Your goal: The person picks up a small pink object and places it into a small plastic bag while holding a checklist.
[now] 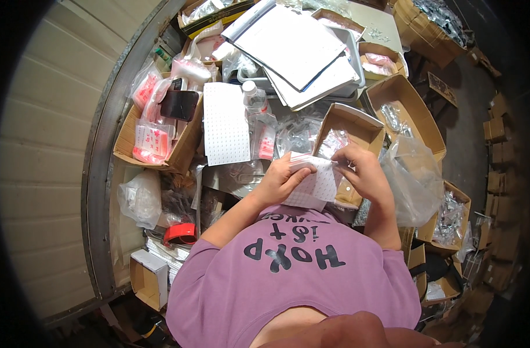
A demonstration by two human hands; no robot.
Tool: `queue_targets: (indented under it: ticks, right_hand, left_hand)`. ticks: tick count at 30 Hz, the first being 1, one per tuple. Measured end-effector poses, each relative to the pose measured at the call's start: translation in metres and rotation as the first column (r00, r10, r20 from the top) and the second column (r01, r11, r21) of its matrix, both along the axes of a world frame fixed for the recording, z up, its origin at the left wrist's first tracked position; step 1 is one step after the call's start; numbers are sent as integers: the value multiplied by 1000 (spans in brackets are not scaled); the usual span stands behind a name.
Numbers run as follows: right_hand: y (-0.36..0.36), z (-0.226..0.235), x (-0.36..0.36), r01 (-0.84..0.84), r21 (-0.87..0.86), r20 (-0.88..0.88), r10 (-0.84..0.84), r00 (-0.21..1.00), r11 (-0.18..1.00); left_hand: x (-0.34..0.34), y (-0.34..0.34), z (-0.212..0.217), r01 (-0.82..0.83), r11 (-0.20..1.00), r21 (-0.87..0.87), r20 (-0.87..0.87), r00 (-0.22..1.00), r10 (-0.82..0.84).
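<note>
grey wall panels at far left, then a curved metal rim bounding the desk (105, 191).
clear bag (140, 198), crumpled, by the rim; below it a small white box (150, 272).
red tape roll (180, 233) on stacked white sheets.
cardboard box (126, 139) holding red-and-white packets (150, 141); a dark phone (179, 104) lies across its top edge.
long white label sheet (225, 123), dotted with small marks, flat on the desk just right of that box.
clear bottle (254, 97), white cap, just right of the long sheet.
left hand (279, 178): fingers clenched on the left side of a small label sheet (318, 184), thumb on top.
small label sheet: white, dotted, held above the desk edge between both hands, in front of the purple shirt (288, 278).
right hand (357, 169): fingers pinched at the sheet's upper right edge; whether they grip a single label cannot be told.
open cardboard box (357, 124) directly behind the hands, clear packets inside.
stack of white boards and a grey tray (302, 49) further back.
large clear bag (415, 180) just right of the right hand.
second open box (410, 110) with clear packets, then more cartons along the floor at far right.
</note>
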State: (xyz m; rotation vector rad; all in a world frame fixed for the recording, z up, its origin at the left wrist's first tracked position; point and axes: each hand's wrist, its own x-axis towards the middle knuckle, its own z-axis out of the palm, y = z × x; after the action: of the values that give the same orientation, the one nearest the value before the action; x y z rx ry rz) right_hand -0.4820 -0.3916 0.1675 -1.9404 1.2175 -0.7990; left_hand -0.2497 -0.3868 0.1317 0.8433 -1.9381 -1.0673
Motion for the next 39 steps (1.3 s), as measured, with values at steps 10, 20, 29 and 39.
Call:
queue_targets:
  ticks: [10,20,29,39]
  right_hand:
    - [3,-1,2,50,-44,-125,-55,991,998]
    - [1,0,0,-40,302,384,-83,920,953]
    - [0,-7,45,-34,58,226,20,974,998]
    - [-6,-2,38,64,35,148,-69,987,997]
  left_hand:
    - [-3,1,-5,-36,990,136,-9,999,37]
    - [-6,-1,-9,1,891,454,-135,989,68]
    - [-10,0,-20,164,659,734,-261,964,50]
    - [-10,3,-13,200,711,674,-301,954,17]
